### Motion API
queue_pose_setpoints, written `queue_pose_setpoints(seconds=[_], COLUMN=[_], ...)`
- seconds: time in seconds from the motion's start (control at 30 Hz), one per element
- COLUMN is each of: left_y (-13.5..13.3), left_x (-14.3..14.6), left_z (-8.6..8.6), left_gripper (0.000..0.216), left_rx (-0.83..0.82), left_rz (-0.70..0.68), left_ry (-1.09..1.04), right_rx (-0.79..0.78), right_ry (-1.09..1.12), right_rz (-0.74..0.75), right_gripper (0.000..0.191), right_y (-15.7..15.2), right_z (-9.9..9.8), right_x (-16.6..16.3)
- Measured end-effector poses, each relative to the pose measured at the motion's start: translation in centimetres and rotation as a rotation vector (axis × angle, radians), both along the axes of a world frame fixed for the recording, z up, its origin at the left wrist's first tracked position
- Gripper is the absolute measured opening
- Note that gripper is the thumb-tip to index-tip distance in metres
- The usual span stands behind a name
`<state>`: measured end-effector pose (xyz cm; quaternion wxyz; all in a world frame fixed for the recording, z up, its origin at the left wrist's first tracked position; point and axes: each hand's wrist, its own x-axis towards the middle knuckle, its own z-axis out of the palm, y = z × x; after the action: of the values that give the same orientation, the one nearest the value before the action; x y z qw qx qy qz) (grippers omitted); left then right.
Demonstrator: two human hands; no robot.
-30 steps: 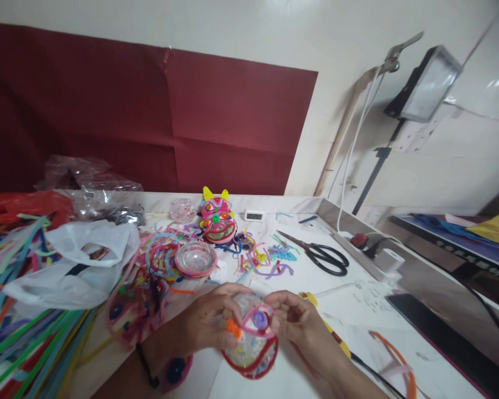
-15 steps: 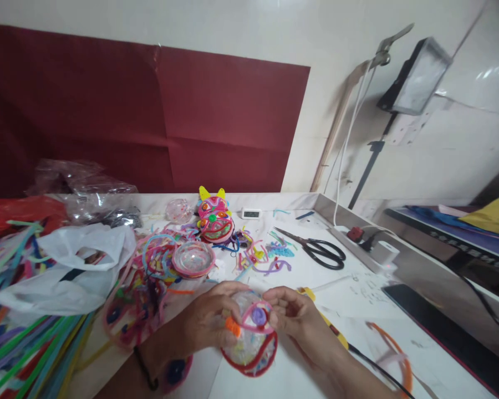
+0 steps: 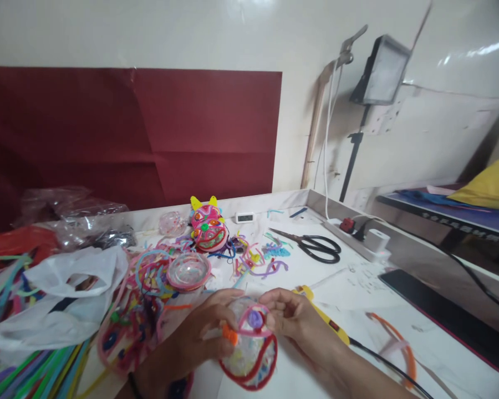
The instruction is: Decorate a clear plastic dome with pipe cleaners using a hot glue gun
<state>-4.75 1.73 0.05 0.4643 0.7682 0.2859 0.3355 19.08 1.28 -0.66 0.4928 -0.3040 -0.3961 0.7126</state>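
Observation:
A clear plastic dome (image 3: 246, 354) with a red pipe-cleaner rim, a pink loop, a purple spot and an orange tuft sits between both hands just above the white table (image 3: 349, 310). My left hand (image 3: 202, 335) wraps its left side with fingers curled on it. My right hand (image 3: 293, 321) pinches the pink loop at the dome's right top edge. A finished pink cat-like face (image 3: 208, 226) with yellow ears stands at the back of the table.
A second pink-rimmed clear dome (image 3: 188, 271) lies among loose pipe-cleaner scraps. White plastic bag (image 3: 62, 288) and bundles of coloured pipe cleaners (image 3: 20, 360) fill the left. Black scissors (image 3: 318, 247), a yellow glue gun (image 3: 324, 318), a power strip (image 3: 357, 235) and a dark phone (image 3: 444, 318) lie right.
The view has shifted to the right and tilted, so everything sits further left and lower. Both hands keep their hold on the dome, with the fingers shifting slightly on the pink loop.

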Motion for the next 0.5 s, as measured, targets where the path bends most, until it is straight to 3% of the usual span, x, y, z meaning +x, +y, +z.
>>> queue_pose_setpoints(seconds=[0.27,0.5], left_y=[-0.2,0.3], left_x=[-0.2,-0.9], left_z=[-0.4,-1.4], left_gripper=[0.027,0.029], left_rx=[-0.104,-0.049], left_rz=[0.04,0.057], left_ry=[-0.042,-0.01], right_rx=[0.026,0.018], right_ry=[0.043,0.096], right_rz=[-0.019,0.038], right_gripper=[0.036,0.036], right_y=[0.0,0.1], right_z=[-0.3,-0.4], right_x=[-0.4,-0.2])
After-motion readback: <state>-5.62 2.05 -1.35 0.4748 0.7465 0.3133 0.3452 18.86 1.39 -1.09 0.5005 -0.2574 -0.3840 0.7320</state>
